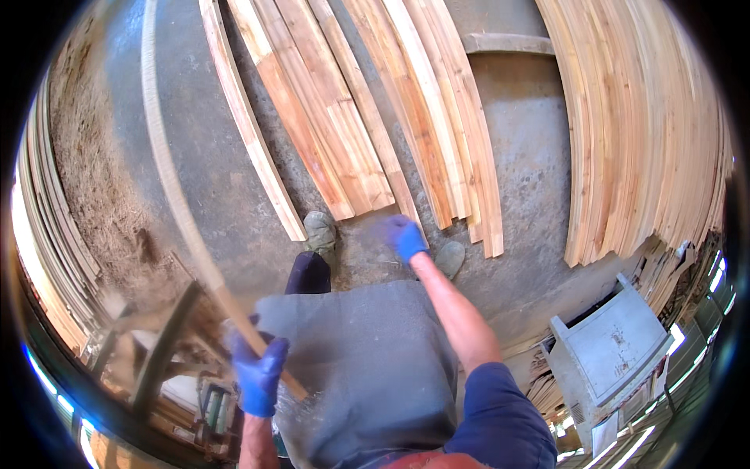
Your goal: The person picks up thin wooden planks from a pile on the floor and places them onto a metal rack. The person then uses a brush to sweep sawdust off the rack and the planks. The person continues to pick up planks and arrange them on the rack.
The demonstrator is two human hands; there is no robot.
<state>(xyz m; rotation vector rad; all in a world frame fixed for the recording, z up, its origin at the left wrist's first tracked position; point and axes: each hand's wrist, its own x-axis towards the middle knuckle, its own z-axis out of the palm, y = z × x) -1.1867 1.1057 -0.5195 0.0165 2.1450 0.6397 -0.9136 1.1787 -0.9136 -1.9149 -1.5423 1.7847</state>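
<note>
My left hand (256, 375), in a blue glove, is closed around a long thin wooden strip (168, 180) that runs up and away toward the top left, blurred by motion. My right hand (403, 236), also in a blue glove, reaches out in front of me with fingers loosely apart, holding nothing, just above the near ends of the planks (344, 133) lying on the concrete floor. A grey apron (367, 359) covers my front, and my shoes (319, 232) stand beside the plank ends.
Long wooden planks lie side by side on the concrete floor (531, 203). A large stack of boards (648, 133) fills the right side. More strips pile at the left rim (47, 227), beside sawdust (101, 187). A grey metal machine (609, 352) stands lower right; a wooden frame (160, 352) lower left.
</note>
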